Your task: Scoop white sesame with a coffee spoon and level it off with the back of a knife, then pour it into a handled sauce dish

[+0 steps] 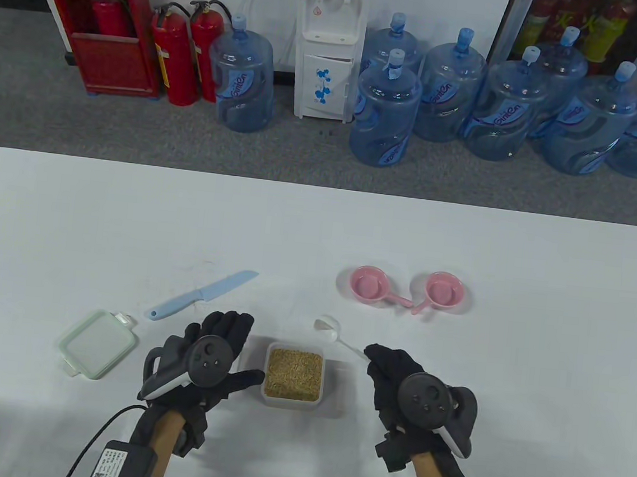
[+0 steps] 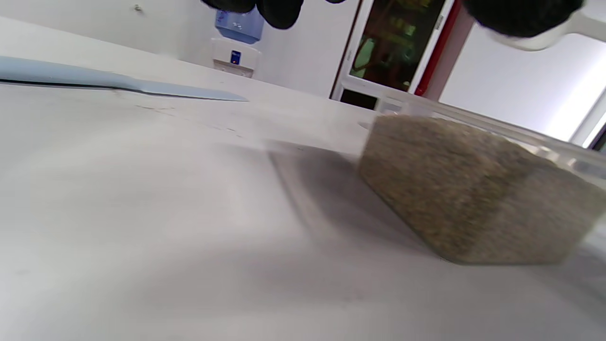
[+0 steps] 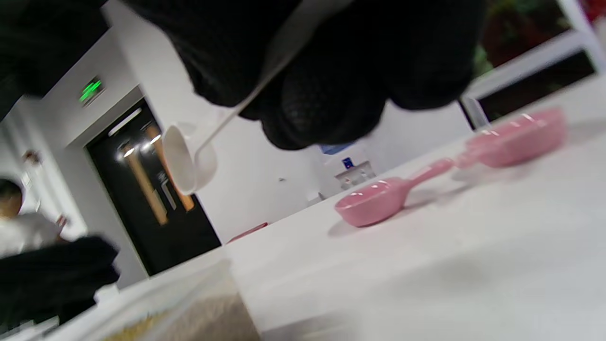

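A clear square box of sesame (image 1: 293, 374) (image 2: 473, 189) stands on the white table (image 1: 319, 233) between my hands. My right hand (image 1: 390, 369) pinches the handle of a white coffee spoon (image 1: 328, 326) (image 3: 187, 158), whose empty bowl hangs just beyond the box's far right corner. My left hand (image 1: 223, 347) rests beside the box on its left, fingers loose, thumb near the box's wall, holding nothing. A light blue knife (image 1: 203, 295) (image 2: 118, 85) lies beyond the left hand. Two pink handled sauce dishes (image 1: 370, 285) (image 1: 441, 291) (image 3: 378, 201) sit farther back on the right, both empty.
The box's pale green lid (image 1: 97, 343) lies at the left near the knife handle. Water bottles (image 1: 387, 107), a dispenser (image 1: 327, 42) and fire extinguishers (image 1: 176, 53) stand on the floor behind the table. A cable runs from my left wrist.
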{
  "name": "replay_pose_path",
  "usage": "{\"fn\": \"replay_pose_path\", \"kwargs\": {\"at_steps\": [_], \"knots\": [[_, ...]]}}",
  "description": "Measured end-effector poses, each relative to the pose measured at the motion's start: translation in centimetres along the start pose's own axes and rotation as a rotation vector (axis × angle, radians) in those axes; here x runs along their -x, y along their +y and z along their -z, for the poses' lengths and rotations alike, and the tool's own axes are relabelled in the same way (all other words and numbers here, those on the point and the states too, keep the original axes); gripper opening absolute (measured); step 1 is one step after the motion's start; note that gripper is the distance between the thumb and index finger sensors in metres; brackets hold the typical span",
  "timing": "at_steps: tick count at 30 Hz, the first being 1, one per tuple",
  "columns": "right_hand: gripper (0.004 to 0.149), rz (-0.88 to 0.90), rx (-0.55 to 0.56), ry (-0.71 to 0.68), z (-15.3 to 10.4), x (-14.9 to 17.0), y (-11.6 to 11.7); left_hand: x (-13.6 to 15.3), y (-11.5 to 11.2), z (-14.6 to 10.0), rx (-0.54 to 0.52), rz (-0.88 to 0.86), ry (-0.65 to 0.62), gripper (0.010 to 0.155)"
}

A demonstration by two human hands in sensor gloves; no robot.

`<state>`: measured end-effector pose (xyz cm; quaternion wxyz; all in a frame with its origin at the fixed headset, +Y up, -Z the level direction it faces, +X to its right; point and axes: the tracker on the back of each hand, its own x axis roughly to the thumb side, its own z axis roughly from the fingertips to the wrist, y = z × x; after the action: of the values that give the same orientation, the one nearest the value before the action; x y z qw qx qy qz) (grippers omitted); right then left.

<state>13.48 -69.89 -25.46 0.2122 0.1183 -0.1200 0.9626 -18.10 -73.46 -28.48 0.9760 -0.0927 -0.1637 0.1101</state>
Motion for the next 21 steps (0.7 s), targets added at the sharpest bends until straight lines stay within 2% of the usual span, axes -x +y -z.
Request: {"fn": "replay_pose_path", "kwargs": {"at_steps": [4,7,12,14,21], "knots": [[0.038,-0.184,-0.007,-0.107,-0.4,-2.5,1.0,-1.6,-0.8,0.8,0.073,0.044,-0.075,0.100],[0.037,-0.284,-0.008,-0.175,-0.8,-3.8,1.6,-2.1,-1.8,1.3,0.208,-0.031,-0.135,0.108],[0.038,-0.416,0.027,-0.220,-1.1,-5.1,2.7,-1.9,-2.4,2.1,0.209,0.051,-0.085,0.111],[0.038,-0.464,0.021,-0.236,-1.2,-5.4,3.0,-1.7,-2.5,2.3,0.224,0.017,-0.080,0.112],[0.038,-0.492,-0.031,-0.251,-1.3,-6.2,3.1,-1.6,-2.5,2.2,0.232,0.003,-0.070,0.112]]}}
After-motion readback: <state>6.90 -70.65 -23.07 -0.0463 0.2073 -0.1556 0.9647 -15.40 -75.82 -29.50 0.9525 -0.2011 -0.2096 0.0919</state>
